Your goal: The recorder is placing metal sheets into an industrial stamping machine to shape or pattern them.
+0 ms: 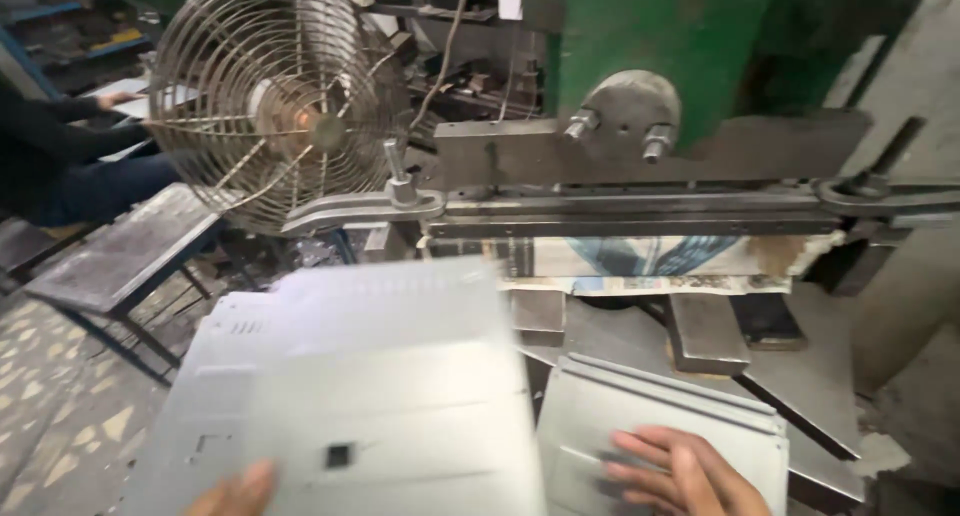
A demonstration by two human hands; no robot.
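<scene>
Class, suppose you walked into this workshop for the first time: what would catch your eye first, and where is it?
Probably the round wire fan guard at upper left, beside the big green machine at top centre. Low in front, the left hand touches a blurred grey sheet-metal panel, while the right hand rests on a smaller grey panel on the press bed. A seated person's dark sleeve shows at far left.
</scene>
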